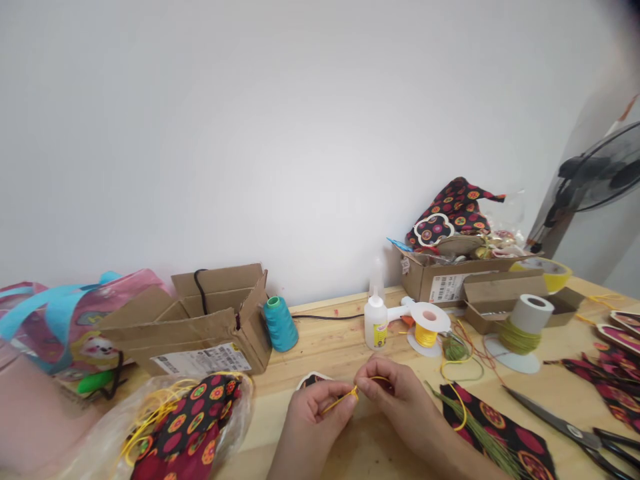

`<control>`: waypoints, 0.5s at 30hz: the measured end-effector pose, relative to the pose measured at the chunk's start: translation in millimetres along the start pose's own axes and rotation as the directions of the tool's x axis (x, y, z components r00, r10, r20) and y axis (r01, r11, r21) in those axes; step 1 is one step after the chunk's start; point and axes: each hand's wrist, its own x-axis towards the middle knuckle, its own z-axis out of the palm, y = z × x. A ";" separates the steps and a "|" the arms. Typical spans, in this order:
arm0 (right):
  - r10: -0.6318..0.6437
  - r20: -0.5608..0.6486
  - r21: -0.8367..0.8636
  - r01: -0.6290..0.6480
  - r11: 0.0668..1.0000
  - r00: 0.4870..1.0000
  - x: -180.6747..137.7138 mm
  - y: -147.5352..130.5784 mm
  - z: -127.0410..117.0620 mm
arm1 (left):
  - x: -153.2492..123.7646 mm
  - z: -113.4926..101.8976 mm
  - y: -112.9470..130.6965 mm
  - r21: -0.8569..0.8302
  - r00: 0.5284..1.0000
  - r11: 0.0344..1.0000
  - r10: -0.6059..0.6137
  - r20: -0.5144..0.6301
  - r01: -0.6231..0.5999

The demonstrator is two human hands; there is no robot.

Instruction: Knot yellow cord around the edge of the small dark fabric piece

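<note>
Between my two hands runs a thin yellow cord, with what looks like a small knot or loop at the fingertips. My left hand pinches it between thumb and forefinger. Close on its right, my right hand is also closed on the cord, fingertips pressed together. Behind the left hand, partly covered by it, lies a white-edged patterned piece on the wooden table. Beneath my right forearm is a dark patterned cloth with a bundle of green threads across it.
Scissors lie at the right. A glue bottle, a yellow cord spool and a green cord spool stand behind my hands. At left are a teal thread cone, an open cardboard box and a plastic bag of cloth.
</note>
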 end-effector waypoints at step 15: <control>-0.038 -0.022 -0.078 0.036 0.996 0.999 -2.5 -3.0 -0.1 | 4.4 -5.5 -1.9 0.041 0.996 0.999 -0.036 0.075 0.033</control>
